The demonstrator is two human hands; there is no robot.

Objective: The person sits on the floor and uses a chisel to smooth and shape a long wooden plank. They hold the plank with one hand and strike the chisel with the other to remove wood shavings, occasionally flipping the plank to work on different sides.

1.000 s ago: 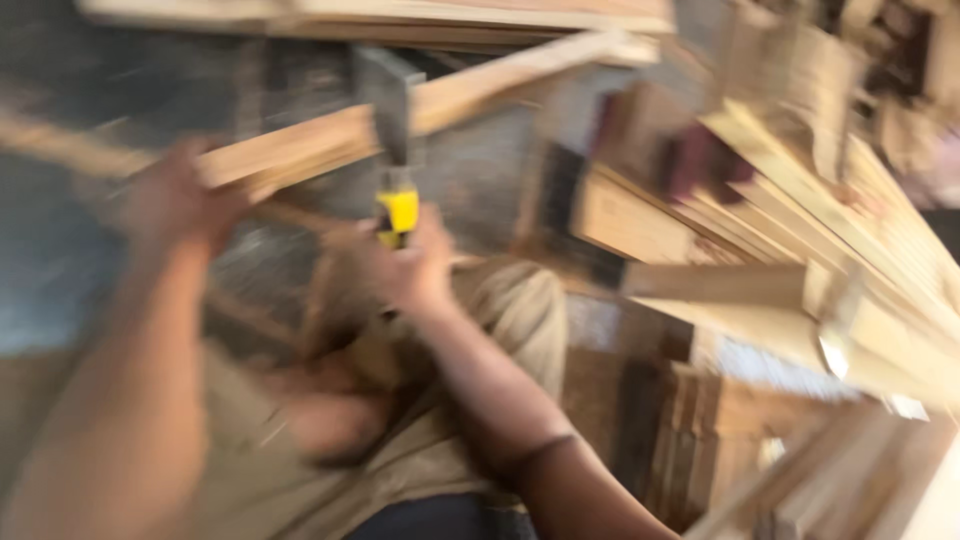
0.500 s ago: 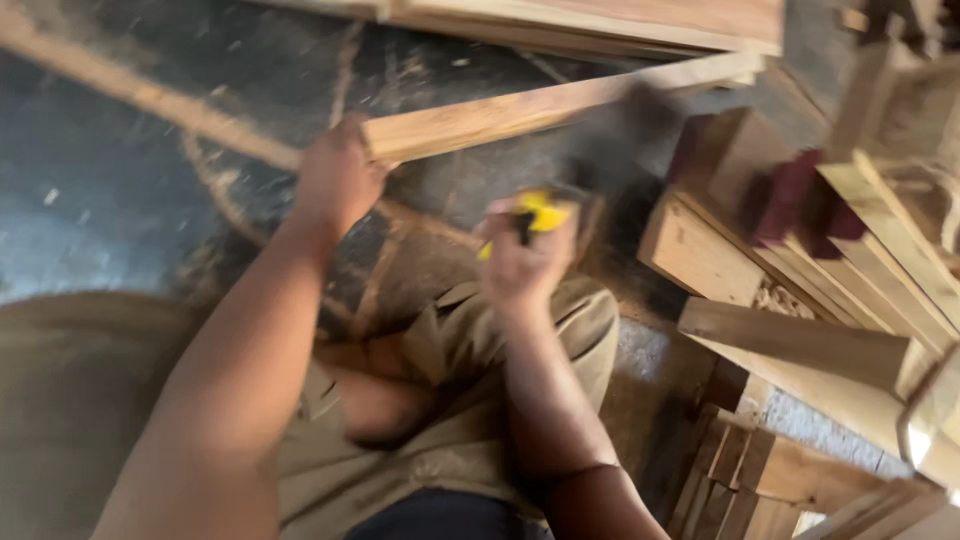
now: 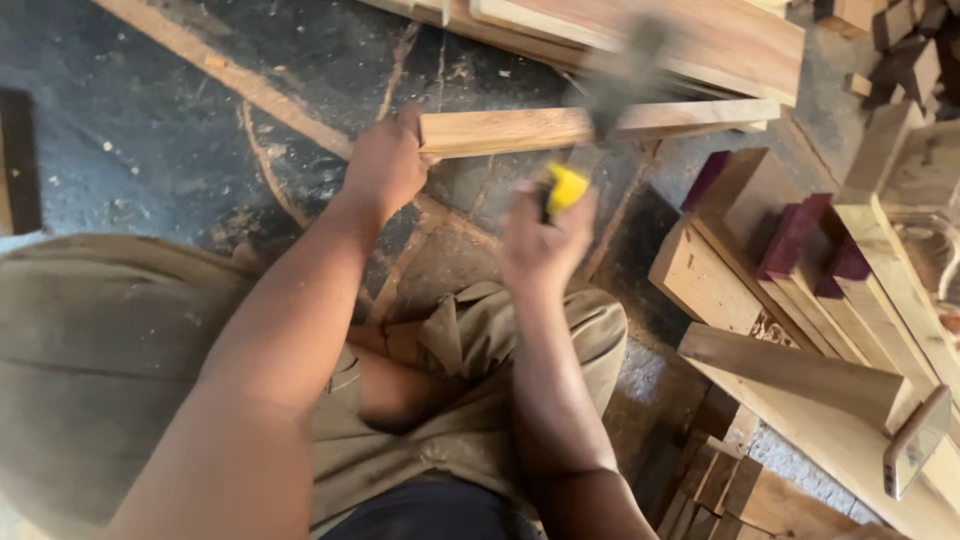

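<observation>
Hammer [image 3: 600, 120] now swung onto wood strip [image 3: 560, 128]; right hand [image 3: 540, 245] fingers grip handle, left hand [image 3: 385, 165] clasps strip.

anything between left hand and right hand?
Head view: bare dark floor only. Left hand grips the wooden strip; right hand holds the yellow-handled hammer.

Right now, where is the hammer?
In the head view, the hammer is right of centre, gripped by the right hand, its blurred head over the plank that the left hand holds.
</observation>
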